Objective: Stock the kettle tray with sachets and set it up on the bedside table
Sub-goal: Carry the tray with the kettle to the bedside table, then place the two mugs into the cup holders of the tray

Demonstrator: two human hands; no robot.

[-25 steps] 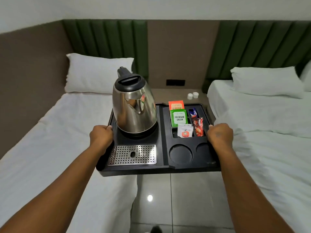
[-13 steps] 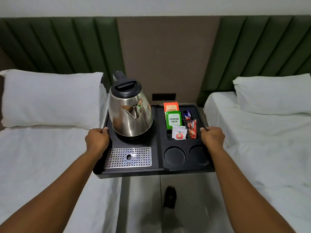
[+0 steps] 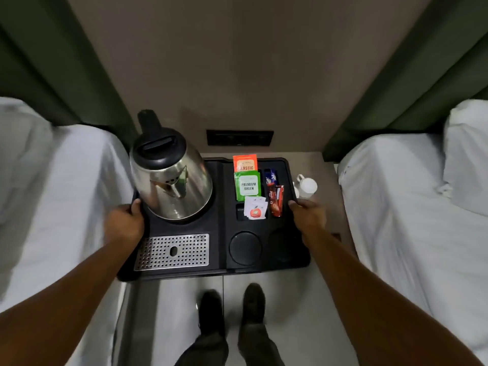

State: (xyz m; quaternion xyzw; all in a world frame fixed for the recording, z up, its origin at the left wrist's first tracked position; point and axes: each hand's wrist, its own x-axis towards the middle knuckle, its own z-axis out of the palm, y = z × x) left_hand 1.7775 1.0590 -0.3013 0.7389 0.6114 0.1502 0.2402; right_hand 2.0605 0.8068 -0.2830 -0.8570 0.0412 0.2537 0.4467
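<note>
I hold a black kettle tray (image 3: 220, 228) level over the front of the bedside table (image 3: 326, 175). My left hand (image 3: 125, 223) grips its left rim and my right hand (image 3: 307, 216) grips its right rim. A steel kettle (image 3: 171, 180) with a black lid stands on the tray's left half, above a perforated metal drip grille (image 3: 173, 251). In the right compartments lie an orange sachet (image 3: 245, 163), a green sachet (image 3: 247, 185), a white sachet with a red apple (image 3: 254, 210), and red and blue stick sachets (image 3: 274, 194). Two round cup recesses (image 3: 245, 248) are bare.
Two white cups (image 3: 306, 185) stand on the bedside table right beside the tray's right rim. A black socket panel (image 3: 239, 137) is on the wall behind. White beds (image 3: 52, 207) flank the narrow aisle on both sides. My shoes (image 3: 232, 307) stand on the tiled floor below.
I have stepped forward between the beds, bringing the tray up to the bedside table. The view now tilts down, and the white cups appear beside the tray's right rim.
</note>
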